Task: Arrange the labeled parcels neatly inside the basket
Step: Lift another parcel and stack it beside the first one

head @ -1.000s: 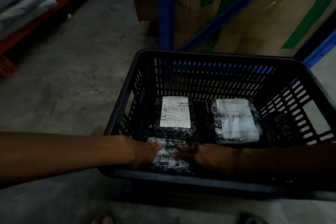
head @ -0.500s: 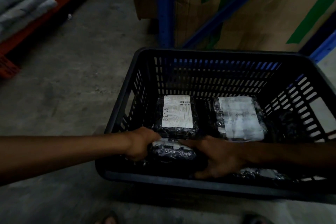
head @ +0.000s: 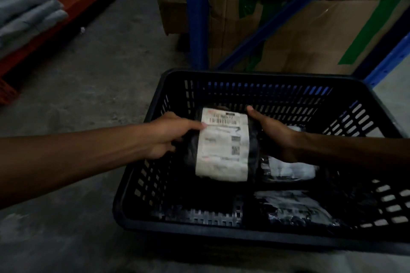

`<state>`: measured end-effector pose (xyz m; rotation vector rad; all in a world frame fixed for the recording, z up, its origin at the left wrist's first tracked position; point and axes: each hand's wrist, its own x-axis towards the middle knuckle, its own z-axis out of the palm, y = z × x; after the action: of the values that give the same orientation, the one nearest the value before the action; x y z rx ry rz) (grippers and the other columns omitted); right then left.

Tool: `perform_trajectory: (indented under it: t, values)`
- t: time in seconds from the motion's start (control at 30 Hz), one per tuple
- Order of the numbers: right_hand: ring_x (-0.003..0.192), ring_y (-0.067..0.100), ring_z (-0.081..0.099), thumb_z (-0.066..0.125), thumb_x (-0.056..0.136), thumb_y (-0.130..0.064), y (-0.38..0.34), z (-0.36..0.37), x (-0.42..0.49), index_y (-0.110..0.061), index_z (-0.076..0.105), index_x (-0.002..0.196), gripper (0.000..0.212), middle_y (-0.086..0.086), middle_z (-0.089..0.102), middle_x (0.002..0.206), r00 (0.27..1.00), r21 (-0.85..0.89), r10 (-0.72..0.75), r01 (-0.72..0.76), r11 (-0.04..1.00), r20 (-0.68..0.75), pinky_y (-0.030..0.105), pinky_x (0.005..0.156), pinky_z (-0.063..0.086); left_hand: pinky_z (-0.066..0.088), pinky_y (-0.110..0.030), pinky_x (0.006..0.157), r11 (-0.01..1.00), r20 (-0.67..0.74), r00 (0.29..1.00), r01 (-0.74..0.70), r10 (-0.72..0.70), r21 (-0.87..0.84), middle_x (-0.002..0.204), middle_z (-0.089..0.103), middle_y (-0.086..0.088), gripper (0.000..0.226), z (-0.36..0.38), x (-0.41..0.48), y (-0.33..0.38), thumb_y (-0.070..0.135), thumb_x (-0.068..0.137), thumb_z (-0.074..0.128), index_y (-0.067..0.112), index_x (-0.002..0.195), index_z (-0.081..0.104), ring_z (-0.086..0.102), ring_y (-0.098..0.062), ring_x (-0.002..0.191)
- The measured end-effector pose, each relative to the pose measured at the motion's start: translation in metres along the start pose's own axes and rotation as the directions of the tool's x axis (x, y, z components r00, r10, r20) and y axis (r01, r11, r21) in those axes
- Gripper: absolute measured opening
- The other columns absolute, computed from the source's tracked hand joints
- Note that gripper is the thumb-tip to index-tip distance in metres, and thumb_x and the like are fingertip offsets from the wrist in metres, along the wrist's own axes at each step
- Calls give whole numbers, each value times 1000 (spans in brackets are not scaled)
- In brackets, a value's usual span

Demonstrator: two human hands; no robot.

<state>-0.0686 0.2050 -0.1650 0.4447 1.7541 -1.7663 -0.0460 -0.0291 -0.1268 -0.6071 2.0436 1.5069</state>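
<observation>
I see the left hand (head: 165, 134) and right hand (head: 269, 131) clasping one labeled parcel (head: 223, 144) from either side above the basket (head: 142, 175). Two more parcels (head: 290, 168) lie along its right side.

Black labeled parcel (head: 221, 146) above basket (head: 177, 226)

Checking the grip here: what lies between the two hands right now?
In the head view, a black-wrapped parcel with a white label facing up sits between the left hand and right hand, gripped at both sides above the basket.
</observation>
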Motion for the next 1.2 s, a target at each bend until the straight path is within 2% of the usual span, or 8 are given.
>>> perform_trajectory:
  t: [0.2,0.3,0.63,0.73,0.8,0.93,1.07,1.2]
  values:
    - [91,30,76,74,83,-22,-23,28,3,-2,69,115,37,17,77,107,998,-8,29,-28,1000,50,41,73,63,58,-28,62,998,-101,994,-44,48,42,124,69,-13,53,10,18,2,25,85,74,3,130,58,70,-21,91]
    - [103,38,70,72,78,10,-12,36,13,10,66,113,36,26,70,118,995,-87,-21,12,996,-93,49,84,58,59,-39,89,994,-141,988,-41,56,105,131,64,-16,55,22,31,-6,26,89,68,2,136,53,66,-30,112]
    - [121,37,59,63,89,1,27,41,44,2,55,132,44,22,60,134,1000,-334,-5,1,943,-12,49,101,50,48,-40,108,954,-112,992,85,-55,287,139,58,-15,42,40,62,-27,20,98,53,4,137,53,56,-30,128]
    - [107,28,65,61,89,1,17,38,39,1,58,128,38,19,65,126,1000,-378,25,-20,925,8,29,80,60,40,-39,115,908,-182,983,76,0,411,152,45,-20,55,51,59,-22,17,97,50,3,150,38,46,-33,139]
    - [91,20,67,63,88,-9,2,25,26,-4,63,121,33,11,70,108,1000,-591,-28,16,806,-11,14,59,55,17,-37,126,791,-204,964,-11,171,612,167,6,-21,80,61,51,-19,17,96,50,2,159,4,11,-33,155]
    - [124,34,56,64,87,-28,-10,-32,-3,1,50,133,56,19,58,134,949,-983,-311,106,147,56,29,93,48,-3,-29,126,433,231,833,-474,502,767,167,-20,-5,94,94,33,-21,24,91,53,12,159,-11,-20,-20,155]
    - [148,40,18,43,98,-33,25,-83,-28,12,-8,149,85,38,15,156,970,-949,-218,38,-312,110,41,121,25,-8,-32,126,146,530,774,-603,347,784,164,-27,-10,106,138,28,-25,30,87,59,7,157,-16,-27,-24,152]
    - [94,26,76,-18,97,-17,69,-101,-29,29,-16,136,60,11,80,96,855,-972,-496,41,-230,153,30,73,63,-8,-38,126,84,460,832,-507,311,858,161,-31,-18,92,180,28,-34,12,94,48,1,155,-20,-29,-32,151]
